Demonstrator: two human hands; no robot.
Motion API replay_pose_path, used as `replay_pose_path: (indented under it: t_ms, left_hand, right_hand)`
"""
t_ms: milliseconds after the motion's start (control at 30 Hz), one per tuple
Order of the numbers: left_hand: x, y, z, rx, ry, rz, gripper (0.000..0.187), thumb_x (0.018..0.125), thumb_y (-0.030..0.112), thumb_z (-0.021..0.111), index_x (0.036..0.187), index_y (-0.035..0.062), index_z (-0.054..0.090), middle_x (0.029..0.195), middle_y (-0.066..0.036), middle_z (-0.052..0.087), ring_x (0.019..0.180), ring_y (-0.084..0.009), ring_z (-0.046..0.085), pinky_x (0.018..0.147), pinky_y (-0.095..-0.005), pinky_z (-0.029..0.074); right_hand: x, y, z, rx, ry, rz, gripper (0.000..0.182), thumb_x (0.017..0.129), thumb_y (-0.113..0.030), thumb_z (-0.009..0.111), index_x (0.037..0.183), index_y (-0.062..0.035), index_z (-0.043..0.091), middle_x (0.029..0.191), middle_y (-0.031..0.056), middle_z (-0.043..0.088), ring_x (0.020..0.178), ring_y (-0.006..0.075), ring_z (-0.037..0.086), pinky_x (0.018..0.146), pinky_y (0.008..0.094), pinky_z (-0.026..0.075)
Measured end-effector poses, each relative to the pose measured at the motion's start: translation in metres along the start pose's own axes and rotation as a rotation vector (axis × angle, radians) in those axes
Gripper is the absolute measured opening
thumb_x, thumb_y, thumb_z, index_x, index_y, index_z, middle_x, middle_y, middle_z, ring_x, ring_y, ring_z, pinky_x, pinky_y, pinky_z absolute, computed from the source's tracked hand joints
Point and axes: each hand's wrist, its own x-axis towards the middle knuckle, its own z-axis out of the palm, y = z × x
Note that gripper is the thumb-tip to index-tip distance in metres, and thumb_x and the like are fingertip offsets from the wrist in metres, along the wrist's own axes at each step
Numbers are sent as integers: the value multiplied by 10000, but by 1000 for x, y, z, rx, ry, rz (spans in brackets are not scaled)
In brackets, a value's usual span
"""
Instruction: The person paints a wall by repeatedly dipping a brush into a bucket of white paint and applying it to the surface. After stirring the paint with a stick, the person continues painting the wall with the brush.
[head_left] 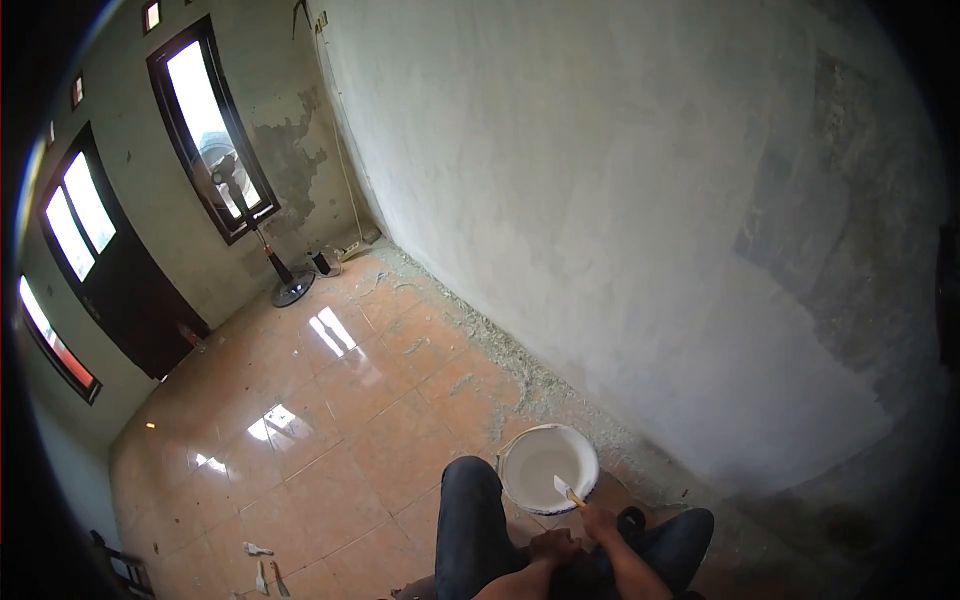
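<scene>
The right hand [600, 521] pinches a yellow-handled tool with a flat white head [563, 487], inside the 5 o'clock rim of a round white basin [548, 429] of pale, smooth material, which lies at 5 o'clock in the view. The left hand [556, 545] is curled near the lap; whether it grips anything I cannot tell. A light wrist and a head tilted against the rim should limit drips. The floor [350, 490] is glossy orange tile, with crumbled debris [500, 355] along the pale, patchy wall [600, 220]. A dark pedestal fan [291, 291] stands toward 10 o'clock.
</scene>
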Motion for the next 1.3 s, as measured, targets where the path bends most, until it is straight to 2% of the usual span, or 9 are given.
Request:
replay_pose_path:
  t_ms: [133,200,433,600,800,1033,1100,1300]
  left_hand:
    - [-2,2,0,-2,14,-21,480,772,477,451,1039,130,648,1084,-135,636,1032,-292,601,900,-421,449]
    - [0,2,2,4,17,-17,478,771,475,453,1039,132,649,1080,-135,638,1029,-293,602,900,-421,449]
    - [2,-1,6,-9,47,-11,451,779,464,448,1008,133,651,1040,-156,641,1016,-313,600,898,-447,451]
    - [0,3,1,10,21,-25,473,764,469,465,1040,133,652,1077,-143,638,1034,-298,600,909,-418,448]
    - [3,-3,7,-4,47,-2,443,768,469,458,993,142,653,1021,-145,647,995,-311,607,888,-444,454]
    - [3,-2,8,-11,70,-16,434,763,472,462,962,142,662,1017,-142,649,1003,-300,605,888,-442,453]
    - [3,-2,5,-5,52,-13,438,761,471,462,967,140,663,1020,-142,648,1006,-299,605,891,-441,452]
    - [8,-2,10,-4,70,-4,440,757,472,470,977,143,662,1016,-142,650,992,-303,610,878,-441,458]
  right_hand:
    - [1,9,13,-37,-12,-1,354,908,-381,445,995,-77,603,971,180,646,922,363,618,783,474,476]
    - [0,13,18,-64,-82,15,346,913,-382,435,966,-81,597,953,181,644,908,376,613,772,483,471]
    - [-10,-5,-7,-11,9,-16,366,915,-390,429,1033,-78,579,969,176,644,940,369,609,793,478,470]
    - [-10,7,9,-98,-90,15,368,931,-372,406,993,-52,576,940,176,648,920,359,620,777,476,481]
    - [-2,7,8,40,13,-33,381,921,-403,403,1025,-76,567,966,190,640,918,376,610,778,487,469]
    - [2,16,20,-54,-64,-15,365,917,-400,400,982,-81,565,933,189,639,882,386,611,758,503,463]
    - [1,20,24,16,-11,-40,358,913,-398,407,981,-82,561,925,191,638,876,391,610,755,507,464]
    - [-2,5,6,-39,20,-45,368,916,-397,383,993,-82,558,904,196,641,856,383,619,741,504,476]
